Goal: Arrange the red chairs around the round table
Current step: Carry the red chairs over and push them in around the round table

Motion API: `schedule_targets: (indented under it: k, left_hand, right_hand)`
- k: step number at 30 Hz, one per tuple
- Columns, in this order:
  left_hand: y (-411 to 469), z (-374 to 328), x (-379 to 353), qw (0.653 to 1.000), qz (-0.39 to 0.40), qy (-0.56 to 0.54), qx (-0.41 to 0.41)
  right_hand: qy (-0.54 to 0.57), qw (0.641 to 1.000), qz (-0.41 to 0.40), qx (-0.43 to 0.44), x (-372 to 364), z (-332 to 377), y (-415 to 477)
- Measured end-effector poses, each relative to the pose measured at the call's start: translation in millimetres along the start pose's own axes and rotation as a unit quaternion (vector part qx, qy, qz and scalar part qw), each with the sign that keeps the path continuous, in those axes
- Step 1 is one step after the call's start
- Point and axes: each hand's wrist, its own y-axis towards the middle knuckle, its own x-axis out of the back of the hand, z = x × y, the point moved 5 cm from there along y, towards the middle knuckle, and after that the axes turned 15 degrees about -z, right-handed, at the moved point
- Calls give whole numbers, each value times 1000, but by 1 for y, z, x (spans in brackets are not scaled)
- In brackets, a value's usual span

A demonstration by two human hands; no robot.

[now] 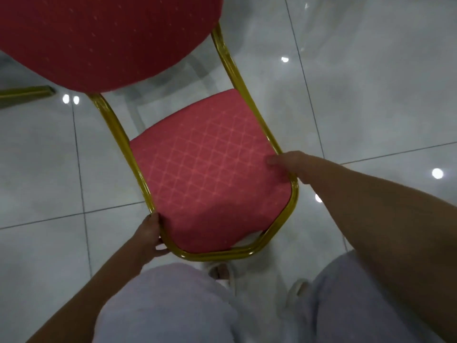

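gripping the red chair [207, 174] by its seat, the person stands just near of it on the tiled floor [371, 95]. the left hand [148, 241] curls its fingers round the gold frame [217, 255] at the near left corner. the right hand [286, 164] lays its thumb on the cushion at the right edge, the other fingers hidden beneath, so it seems to pinch the seat. no round table shows, only another gold leg [27, 91] far left. by my judgement the chair is in hand but not yet placed; how many others remain i cannot tell.
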Motion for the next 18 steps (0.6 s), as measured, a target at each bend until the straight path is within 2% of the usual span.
schedule_targets:
  k: [3, 5, 13, 18]
  left_hand:
    - [-59, 2, 50, 999, 22, 18, 19]
    - [-107, -4, 79, 1000, 20, 15, 15]
    - [-365, -41, 213, 996, 55, -18, -75]
    - [-470, -98, 307, 989, 105, 7, -106]
  right_hand:
    - [-59, 997, 7, 51, 34, 6, -63]
    - [-104, 993, 30, 52, 61, 21, -114]
    - [-195, 980, 30, 17, 219, 102, -349]
    - [-141, 989, -2, 50, 301, 167, -480]
